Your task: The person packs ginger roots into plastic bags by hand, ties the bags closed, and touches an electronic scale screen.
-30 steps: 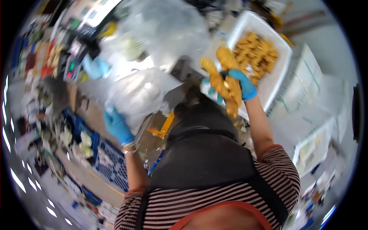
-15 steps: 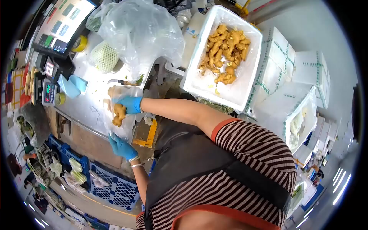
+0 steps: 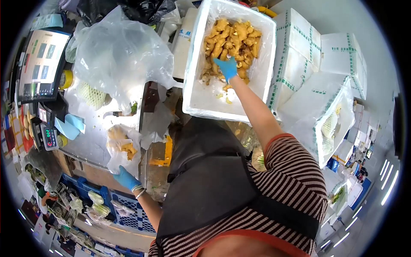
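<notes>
My right hand, in a blue glove, reaches into the white foam box and rests over the heap of ginger. Its thumb and fingers are apart, with nothing visibly held. On the metal table, a clear plastic bag lies with pieces of ginger in it and at its mouth. The blue-gloved left hand pinches the near edge of this bag at the table's front edge; its fingertips are partly hidden by the plastic.
A scale with a lit display and a monitor stand at the left. A large clear plastic bag covers the table's back. Taped white foam boxes are stacked to the right. Blue crates stand below the table.
My right hand has left the ginger at the bag and moved right into the foam box. The left hand stays at the bag's edge. The view has shifted.
</notes>
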`<state>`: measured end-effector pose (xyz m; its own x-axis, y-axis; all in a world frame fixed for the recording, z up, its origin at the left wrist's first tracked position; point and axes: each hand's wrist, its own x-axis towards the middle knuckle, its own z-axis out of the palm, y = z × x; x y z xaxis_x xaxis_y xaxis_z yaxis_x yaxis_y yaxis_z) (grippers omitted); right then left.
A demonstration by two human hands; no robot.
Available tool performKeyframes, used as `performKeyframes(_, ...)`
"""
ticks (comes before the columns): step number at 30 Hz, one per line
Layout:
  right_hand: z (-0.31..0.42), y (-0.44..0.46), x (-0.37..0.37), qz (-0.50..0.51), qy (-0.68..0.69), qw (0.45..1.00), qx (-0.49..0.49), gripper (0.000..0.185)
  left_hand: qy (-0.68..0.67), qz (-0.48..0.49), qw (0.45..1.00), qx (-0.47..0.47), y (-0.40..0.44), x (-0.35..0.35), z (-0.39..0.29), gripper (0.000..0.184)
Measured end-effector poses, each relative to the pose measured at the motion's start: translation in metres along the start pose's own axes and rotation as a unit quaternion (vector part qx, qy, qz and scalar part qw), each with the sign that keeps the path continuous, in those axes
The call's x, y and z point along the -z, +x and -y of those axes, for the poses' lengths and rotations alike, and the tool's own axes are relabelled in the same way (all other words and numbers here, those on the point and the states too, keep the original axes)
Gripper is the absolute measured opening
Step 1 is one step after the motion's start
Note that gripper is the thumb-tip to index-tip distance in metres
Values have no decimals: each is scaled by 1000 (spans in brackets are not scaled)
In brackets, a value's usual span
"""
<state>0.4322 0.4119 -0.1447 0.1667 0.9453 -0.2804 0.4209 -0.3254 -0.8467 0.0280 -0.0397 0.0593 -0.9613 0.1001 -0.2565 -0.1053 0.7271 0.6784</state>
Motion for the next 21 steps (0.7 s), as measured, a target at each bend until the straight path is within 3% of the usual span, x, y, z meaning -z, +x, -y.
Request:
performKeyframes(2,29,8,-24,-72,-176,980,-59,85,13,7,999,-40,-7,-2,-11,51)
performKeyframes(5,104,-9,-15,-38,-253,949,-183,80,158,-58,985,-35,-17,-3,-31,56)
performKeyframes(7,83,-19,7,103,-29,980,-166,73,254,-124,956,-81,-21,-5,-44,57)
performKeyframes(8,70,-21,24,171,83,970,-149,70,299,-170,931,-120,-29,-8,-56,57)
performKeyframes(9,61,-27,41,237,191,944,-130,66,343,-214,901,-155,-38,-8,-67,57)
performKeyframes(11,51,-59,75,304,404,838,-207,60,300,-184,883,-311,-49,-20,-89,51)
performKeyframes(12,50,-75,90,330,424,816,-213,59,274,-168,865,-386,-54,-30,-105,48)
performKeyframes(14,65,-100,110,392,450,769,-228,59,99,69,936,-330,-85,-69,-149,38)
performKeyframes(16,93,-117,123,462,457,718,-247,61,8,279,912,-301,-115,-120,-181,32)
performKeyframes(18,110,-127,122,499,436,719,-211,66,-90,466,860,-189,-149,-173,-215,32)
performKeyframes(20,136,-139,124,542,431,696,-190,66,-86,591,796,-96,-162,-228,-217,37)
performKeyframes(21,129,-138,126,549,408,695,-223,61,-87,670,737,24,-163,-246,-223,36)
